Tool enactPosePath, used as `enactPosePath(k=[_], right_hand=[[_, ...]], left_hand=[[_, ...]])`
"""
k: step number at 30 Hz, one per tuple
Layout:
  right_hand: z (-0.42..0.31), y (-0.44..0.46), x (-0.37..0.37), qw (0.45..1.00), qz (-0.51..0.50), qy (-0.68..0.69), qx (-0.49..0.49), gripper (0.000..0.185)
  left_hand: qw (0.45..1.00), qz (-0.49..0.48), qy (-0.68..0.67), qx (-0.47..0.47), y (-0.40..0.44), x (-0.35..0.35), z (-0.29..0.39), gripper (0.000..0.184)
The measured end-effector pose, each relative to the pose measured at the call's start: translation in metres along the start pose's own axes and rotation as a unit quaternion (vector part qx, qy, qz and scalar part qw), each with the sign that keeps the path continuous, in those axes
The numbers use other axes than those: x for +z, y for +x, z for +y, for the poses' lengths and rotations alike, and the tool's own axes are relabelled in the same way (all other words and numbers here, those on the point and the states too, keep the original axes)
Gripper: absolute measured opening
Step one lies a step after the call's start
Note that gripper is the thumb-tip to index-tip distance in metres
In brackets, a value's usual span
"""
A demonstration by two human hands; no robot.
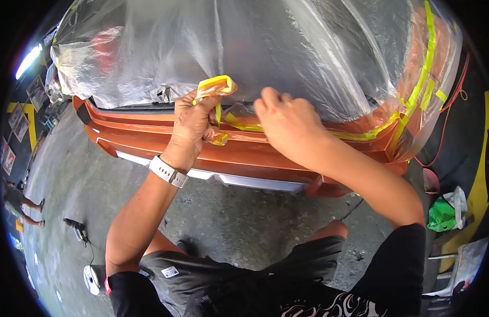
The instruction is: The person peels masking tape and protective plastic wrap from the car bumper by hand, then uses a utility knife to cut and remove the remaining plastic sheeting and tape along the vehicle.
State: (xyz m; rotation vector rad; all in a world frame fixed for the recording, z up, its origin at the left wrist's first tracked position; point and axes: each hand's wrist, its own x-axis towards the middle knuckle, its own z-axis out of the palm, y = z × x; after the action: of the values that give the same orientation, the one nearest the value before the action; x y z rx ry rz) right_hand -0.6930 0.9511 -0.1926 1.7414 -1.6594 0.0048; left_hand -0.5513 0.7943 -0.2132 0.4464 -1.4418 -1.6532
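Observation:
My left hand (191, 124), with a white watch on its wrist, is closed around a crumpled strip of yellow masking tape (215, 83) with clear film stuck to it. The strip's loose end hangs below the fingers, over the orange bumper (228, 153). To the right, my right hand (287, 121) is curled closed at the lower edge of the clear plastic sheet (244, 42); whatever its fingers hold is hidden. Between and beyond the hands, more yellow tape (360, 136) runs along the sheet's edge, just above the bumper.
Yellow tape strips (426, 58) cross the sheet at right. A heat-gun-like tool (74, 227) and a cable reel (92, 280) lie on the concrete floor at left. A green bag (442, 214) and a red hose (446, 119) are at right. Another person (24, 203) is far left.

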Motion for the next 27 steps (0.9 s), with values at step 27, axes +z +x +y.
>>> enactPosePath(k=[27], right_hand=[[0.082,0.013,0.037,0.951,-0.001,0.230,0.205,0.045]], left_hand=[[0.992,-0.100,-0.016,-0.071,-0.002,0.026,0.017,0.053]])
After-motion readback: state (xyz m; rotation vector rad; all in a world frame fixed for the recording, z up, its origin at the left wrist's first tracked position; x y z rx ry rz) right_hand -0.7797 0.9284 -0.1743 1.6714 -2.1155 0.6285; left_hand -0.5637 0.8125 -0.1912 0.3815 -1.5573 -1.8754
